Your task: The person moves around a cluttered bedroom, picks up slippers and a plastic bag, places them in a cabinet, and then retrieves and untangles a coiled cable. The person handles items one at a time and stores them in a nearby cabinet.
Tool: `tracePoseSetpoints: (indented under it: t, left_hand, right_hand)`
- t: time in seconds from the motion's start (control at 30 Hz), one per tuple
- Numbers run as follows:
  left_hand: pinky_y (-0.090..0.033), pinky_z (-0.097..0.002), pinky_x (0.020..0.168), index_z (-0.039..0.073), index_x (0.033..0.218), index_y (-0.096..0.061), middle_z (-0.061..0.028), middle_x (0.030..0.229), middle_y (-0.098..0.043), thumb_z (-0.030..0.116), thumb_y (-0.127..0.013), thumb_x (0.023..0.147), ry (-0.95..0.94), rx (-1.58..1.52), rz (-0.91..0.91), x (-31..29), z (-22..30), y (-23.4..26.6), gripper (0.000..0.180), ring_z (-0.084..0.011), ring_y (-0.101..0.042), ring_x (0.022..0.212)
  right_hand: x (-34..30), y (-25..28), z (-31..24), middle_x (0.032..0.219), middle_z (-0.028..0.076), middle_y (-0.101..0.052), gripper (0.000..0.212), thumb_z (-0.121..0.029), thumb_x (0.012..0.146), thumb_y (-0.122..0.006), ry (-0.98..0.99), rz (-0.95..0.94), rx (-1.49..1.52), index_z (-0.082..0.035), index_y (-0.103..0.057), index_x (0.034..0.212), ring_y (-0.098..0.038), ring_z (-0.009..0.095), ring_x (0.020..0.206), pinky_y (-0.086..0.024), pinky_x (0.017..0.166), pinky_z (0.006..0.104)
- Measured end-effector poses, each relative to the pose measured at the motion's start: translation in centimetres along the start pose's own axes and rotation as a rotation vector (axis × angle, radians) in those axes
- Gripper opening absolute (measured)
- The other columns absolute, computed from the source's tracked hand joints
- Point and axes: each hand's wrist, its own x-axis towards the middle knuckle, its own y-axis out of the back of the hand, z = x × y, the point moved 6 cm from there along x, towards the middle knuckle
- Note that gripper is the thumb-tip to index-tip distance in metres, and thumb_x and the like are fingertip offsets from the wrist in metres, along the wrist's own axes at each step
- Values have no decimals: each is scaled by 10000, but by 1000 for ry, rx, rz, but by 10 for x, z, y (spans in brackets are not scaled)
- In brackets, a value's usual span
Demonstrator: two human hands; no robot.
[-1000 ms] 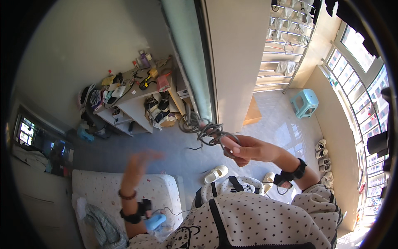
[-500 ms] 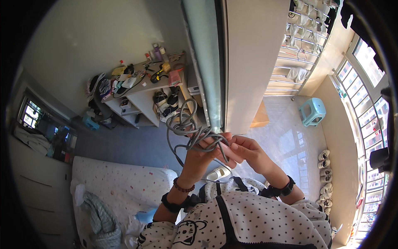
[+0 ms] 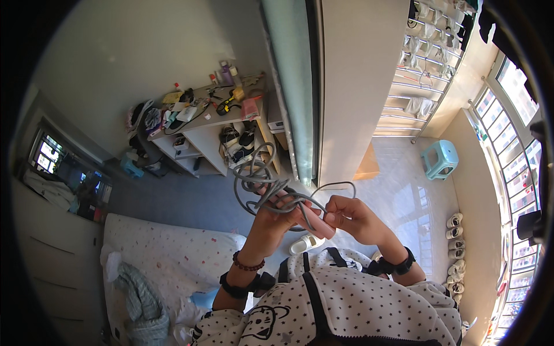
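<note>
My left hand [image 3: 272, 226] is closed around a smooth pink rod-shaped thing [image 3: 318, 226] with a blunt end; its kind is unclear. A long grey cord [image 3: 254, 176] loops loosely around that rod and over my left fingers, with several coils sticking up beyond them. Just right of the rod's end, my right hand [image 3: 359, 220] is closed, thumb against bent fingers, pinching a length of the cord. From there a thin loop of cord arcs up and back to the left. The coils partly hide my left fingers.
Beyond my hands stands a cluttered desk [image 3: 202, 124] with shelves of shoes. A bed [image 3: 173, 242] with a patterned sheet lies at left. One white slipper [image 3: 306, 244] is on the floor below my hands. At right are a blue stool [image 3: 440, 160] and a row of shoes [image 3: 456, 249].
My right hand has drawn slightly away from the rod and closed in a pinch. A loop of cord now arcs above it. The whole view has shifted a little.
</note>
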Motion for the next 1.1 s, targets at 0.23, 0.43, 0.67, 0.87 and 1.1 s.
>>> tracePoseSetpoints:
  t: [0.23,0.43,0.67,0.87,1.1]
  left_hand:
    - [-502,-435,891,37,1217,-394,-119,1125,-545,79,-551,909,49,-233,-31,-11,6,-11,348,-301,-585,1040]
    - [-501,-402,843,30,1163,-446,-100,1094,-546,148,-589,899,26,-180,-50,-9,16,-19,322,-253,-592,980]
    - [-467,-311,805,16,1016,-521,-80,964,-577,297,-579,910,-66,-287,110,6,7,-28,306,-173,-573,900]
    - [-467,-317,795,77,1017,-508,-19,952,-556,323,-508,950,-34,-359,114,7,1,-31,255,-159,-550,905]
    - [-464,-326,804,89,1031,-506,3,962,-555,340,-496,953,-34,-380,102,8,-9,-34,264,-153,-549,915]
  right_hand:
    - [-14,-9,-18,710,61,-603,136,-91,920,-524,8,-118,-188,15,-536,836,-548,118,634,-422,586,260]
    - [-15,-24,3,684,24,-548,133,-124,896,-549,-33,-129,371,-7,-523,839,-490,82,555,-393,514,229]
    - [-8,-36,21,727,11,-524,107,-149,932,-501,7,-66,600,-50,-519,896,-449,68,544,-349,512,210]
    - [-7,-29,12,786,33,-569,161,-144,872,-643,173,-18,547,-45,-518,888,-490,76,662,-386,583,214]
    - [-9,-25,7,759,38,-564,254,-175,827,-707,129,86,541,-49,-499,756,-526,102,693,-404,622,240]
